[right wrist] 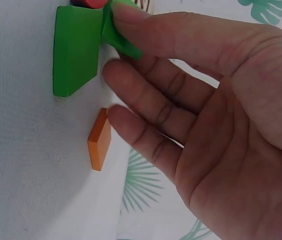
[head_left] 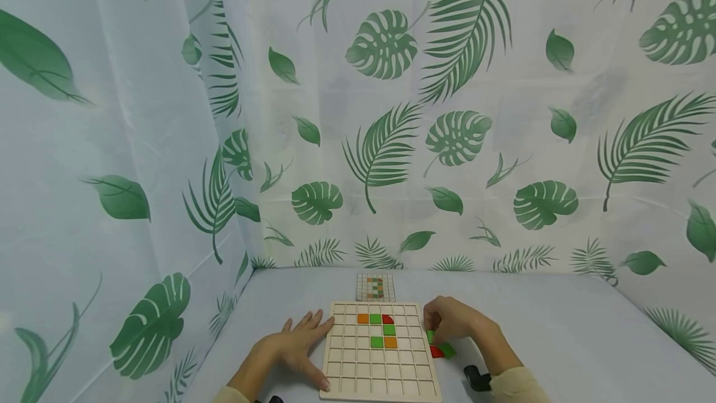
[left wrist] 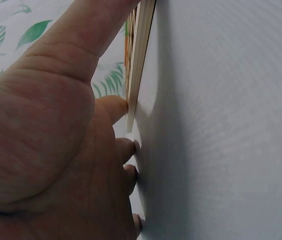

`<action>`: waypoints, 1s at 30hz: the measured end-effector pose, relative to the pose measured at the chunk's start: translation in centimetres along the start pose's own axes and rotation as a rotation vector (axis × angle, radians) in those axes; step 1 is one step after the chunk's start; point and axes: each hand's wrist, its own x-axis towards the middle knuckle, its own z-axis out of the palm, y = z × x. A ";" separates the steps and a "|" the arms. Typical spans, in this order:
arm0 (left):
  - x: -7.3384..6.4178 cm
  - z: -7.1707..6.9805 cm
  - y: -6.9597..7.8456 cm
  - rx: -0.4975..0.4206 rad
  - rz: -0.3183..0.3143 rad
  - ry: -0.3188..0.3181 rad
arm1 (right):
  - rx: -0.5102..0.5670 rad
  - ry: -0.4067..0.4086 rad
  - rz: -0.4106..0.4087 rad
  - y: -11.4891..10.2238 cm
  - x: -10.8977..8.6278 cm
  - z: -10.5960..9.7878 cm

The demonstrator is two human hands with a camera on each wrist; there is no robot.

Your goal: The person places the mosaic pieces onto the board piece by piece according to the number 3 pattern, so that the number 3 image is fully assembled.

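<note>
My left hand point(head_left: 296, 347) rests with spread fingers along the left edge of a pale wooden grid board point(head_left: 378, 369). In the left wrist view, its thumb and a fingertip touch the board's side point(left wrist: 142, 55). Beyond the board's right edge, my right hand point(head_left: 455, 319) pinches a green tile point(right wrist: 117, 36) between thumb and index finger; the other fingers are loosely bent. Another green tile point(right wrist: 78, 47) and a red piece point(head_left: 436, 352) lie on the table just by that hand. An orange tile point(right wrist: 100, 142) lies near its fingertips.
Orange, green and red tiles point(head_left: 376, 319) sit in cells of the board's upper half. Behind the board is a small card point(head_left: 376, 288) with a coloured grid pattern. A black object point(head_left: 477, 378) shows by the right wrist. Leaf-print curtains point(head_left: 447, 229) surround the table.
</note>
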 end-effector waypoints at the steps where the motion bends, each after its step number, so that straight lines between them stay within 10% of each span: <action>1: 0.0 0.0 0.0 0.000 0.000 -0.001 | 0.005 0.002 -0.005 0.0 0.0 0.0; 30: 0.0 0.0 0.1 -0.017 -0.016 -0.006 | 0.024 0.115 -0.076 0.0 0.5 -0.6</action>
